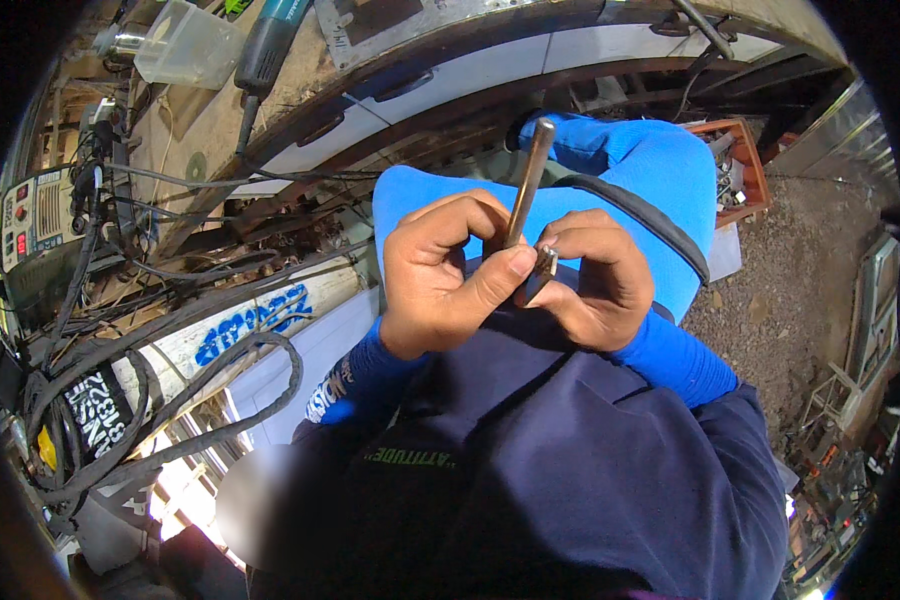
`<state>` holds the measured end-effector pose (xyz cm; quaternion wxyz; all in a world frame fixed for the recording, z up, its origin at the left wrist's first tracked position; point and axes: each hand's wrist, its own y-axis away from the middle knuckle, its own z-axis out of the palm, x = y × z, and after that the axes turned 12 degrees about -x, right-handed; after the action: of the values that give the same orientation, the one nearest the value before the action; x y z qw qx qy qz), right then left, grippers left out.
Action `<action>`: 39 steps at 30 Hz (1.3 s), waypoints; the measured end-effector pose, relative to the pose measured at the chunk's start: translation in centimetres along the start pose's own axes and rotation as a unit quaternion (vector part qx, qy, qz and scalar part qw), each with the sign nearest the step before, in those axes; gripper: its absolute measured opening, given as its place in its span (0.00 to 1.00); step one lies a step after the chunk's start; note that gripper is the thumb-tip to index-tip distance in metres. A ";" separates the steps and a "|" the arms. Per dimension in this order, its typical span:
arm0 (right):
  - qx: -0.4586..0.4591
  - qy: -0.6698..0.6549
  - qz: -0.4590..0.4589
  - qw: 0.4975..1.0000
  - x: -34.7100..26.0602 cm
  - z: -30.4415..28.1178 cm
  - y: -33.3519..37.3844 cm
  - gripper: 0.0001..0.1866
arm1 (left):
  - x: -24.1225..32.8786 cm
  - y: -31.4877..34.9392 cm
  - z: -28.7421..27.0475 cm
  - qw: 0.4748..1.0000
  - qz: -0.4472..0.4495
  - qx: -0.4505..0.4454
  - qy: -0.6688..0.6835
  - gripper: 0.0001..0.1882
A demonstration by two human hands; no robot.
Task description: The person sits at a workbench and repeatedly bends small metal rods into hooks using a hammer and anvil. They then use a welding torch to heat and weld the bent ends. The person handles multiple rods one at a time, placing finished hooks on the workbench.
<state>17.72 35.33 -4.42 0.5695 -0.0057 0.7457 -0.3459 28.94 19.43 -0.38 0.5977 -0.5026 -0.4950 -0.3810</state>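
Above the lap, between two hands: one metal rod (531,185), standing at a slant, its upper end free. Left hand (448,280) has the lower end pinched, thumb against curled fingers, no gap seen; gripped so low, presumably, to steady that end at close quarters. Right hand (602,285) is likewise closed, thumb and bent fingers on one small metal piece (543,268) just beside the rod's foot; whether the two touch or join cannot be told. Both hands sit near the chest, likely to keep the work in sight.

Outward: one orange crate (760,178) on the ground beyond the right knee, heaped with metal bits, too jumbled to count; low there, perhaps, for easy reach. Bench (298,75) ahead: one power tool (268,50), one clear tub (192,45), one flat plate (385,25), one disc (197,165), set back from the lap, maybe to leave working room. Far left, one machine (38,225) with a panel, amid several tangled cables (92,185), number uncertain.
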 end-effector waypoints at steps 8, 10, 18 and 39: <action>-0.049 -0.027 0.016 0.998 -0.4 -1.1 -1.0 0.24 | 0.0 -0.5 -0.5 0.989 0.062 -0.003 -0.137 0.07; -0.041 -0.020 0.020 0.999 0.0 -1.0 -0.6 0.22 | -0.4 -0.7 -0.6 0.984 0.091 -0.013 -0.154 0.07; -0.047 0.024 0.047 0.997 -0.2 -1.1 -0.2 0.18 | -1.4 -0.3 -0.4 0.986 0.067 0.019 -0.151 0.08; -0.002 0.050 0.046 0.998 0.9 -0.7 -0.6 0.17 | -3.4 0.0 -1.3 0.975 0.130 0.046 -0.177 0.12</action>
<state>16.61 34.83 -4.75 0.5468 0.0453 0.7733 -0.3177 28.44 17.97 -3.74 0.5678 -0.5941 -0.5399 -0.1820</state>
